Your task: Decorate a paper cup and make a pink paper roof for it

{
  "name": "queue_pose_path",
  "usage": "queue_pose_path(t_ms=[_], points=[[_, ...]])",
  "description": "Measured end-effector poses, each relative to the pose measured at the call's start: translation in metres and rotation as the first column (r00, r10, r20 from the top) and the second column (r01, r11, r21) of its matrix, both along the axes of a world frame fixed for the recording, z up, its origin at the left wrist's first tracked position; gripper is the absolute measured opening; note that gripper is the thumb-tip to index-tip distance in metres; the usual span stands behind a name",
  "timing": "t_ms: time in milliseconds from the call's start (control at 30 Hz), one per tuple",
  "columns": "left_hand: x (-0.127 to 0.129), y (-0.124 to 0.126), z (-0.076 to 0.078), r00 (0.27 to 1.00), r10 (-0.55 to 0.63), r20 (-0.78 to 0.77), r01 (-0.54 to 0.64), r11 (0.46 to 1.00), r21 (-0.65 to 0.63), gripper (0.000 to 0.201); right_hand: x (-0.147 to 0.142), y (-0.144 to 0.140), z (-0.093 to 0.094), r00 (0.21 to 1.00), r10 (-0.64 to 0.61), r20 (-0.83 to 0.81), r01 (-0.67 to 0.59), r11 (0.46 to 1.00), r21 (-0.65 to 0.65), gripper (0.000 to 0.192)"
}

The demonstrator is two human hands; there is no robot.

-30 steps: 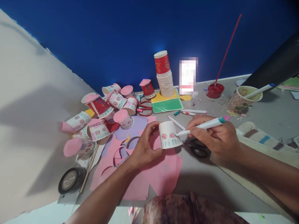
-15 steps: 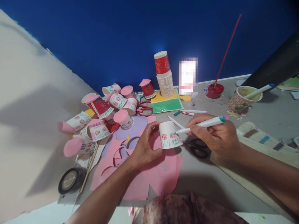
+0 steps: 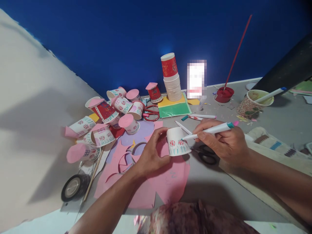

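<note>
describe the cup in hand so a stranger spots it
Below the blue wall, find the pink paper on the gray table. Above it, the left hand grips an upside-down white cup, a marker at its side. Unlike the pink-topped cups heaped at left, its top is bare.

Sole view, head-worn: faces forward and down over the grey table (image 3: 204,187) toward the blue wall (image 3: 122,42); left hand (image 3: 154,151) and right hand (image 3: 223,139) near; dark upper-right corner apparently unreadable.
</note>
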State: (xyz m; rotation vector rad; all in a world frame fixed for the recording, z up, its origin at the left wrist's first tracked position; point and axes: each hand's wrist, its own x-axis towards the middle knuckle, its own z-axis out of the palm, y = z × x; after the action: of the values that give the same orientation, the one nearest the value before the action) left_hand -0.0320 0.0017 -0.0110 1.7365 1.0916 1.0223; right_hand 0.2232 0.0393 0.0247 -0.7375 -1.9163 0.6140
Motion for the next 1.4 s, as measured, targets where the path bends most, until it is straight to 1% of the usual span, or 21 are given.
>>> queue_pose_path(t_ms=[233,333,500,700,1000,1133,1333,1400], points=[[0.0001,-0.0007,0.0025,1.000,0.020,-0.002,-0.020,0.999,-0.041,0.074,0.0018,-0.0027,0.0023,1.000,-0.016,-0.026,0.015,0.999,-0.038,0.016],[0.0002,0.0000,0.0011,1.000,0.026,0.002,-0.026,0.999,-0.026,0.075,0.0025,-0.0029,0.0041,1.000,-0.001,-0.021,0.001,1.000,-0.025,0.018],[-0.0006,0.0009,-0.0014,1.000,0.003,0.007,-0.003,1.000,-0.002,0.078,0.0019,-0.0045,0.0035,0.999,0.024,-0.030,-0.025,0.999,-0.039,0.018],[0.0002,0.0009,-0.0009,1.000,0.015,-0.002,-0.015,1.000,0.000,0.077,-0.0009,-0.0065,0.0033,0.999,0.024,-0.024,-0.026,0.995,-0.092,0.017],[-0.0005,0.0012,-0.0024,1.000,0.015,-0.008,-0.015,1.000,0.007,0.077,-0.0038,-0.0062,0.0065,1.000,0.005,-0.008,-0.006,0.998,-0.057,0.016],[0.0002,0.0005,-0.0013,1.000,0.008,0.001,-0.008,1.000,0.001,0.077,-0.0047,-0.0067,0.0074,1.000,0.000,-0.010,0.000,0.997,-0.080,0.018],[-0.0001,0.0003,-0.0018,1.000,0.021,0.016,-0.021,1.000,0.000,0.078,-0.0031,-0.0066,0.0042,1.000,-0.010,-0.029,0.007,0.996,-0.088,0.017],[-0.0003,0.0003,-0.0030,0.999,0.020,0.026,-0.020,1.000,-0.006,0.078,-0.0018,-0.0065,0.0018,0.997,-0.018,-0.079,0.008,0.993,-0.118,0.016]])
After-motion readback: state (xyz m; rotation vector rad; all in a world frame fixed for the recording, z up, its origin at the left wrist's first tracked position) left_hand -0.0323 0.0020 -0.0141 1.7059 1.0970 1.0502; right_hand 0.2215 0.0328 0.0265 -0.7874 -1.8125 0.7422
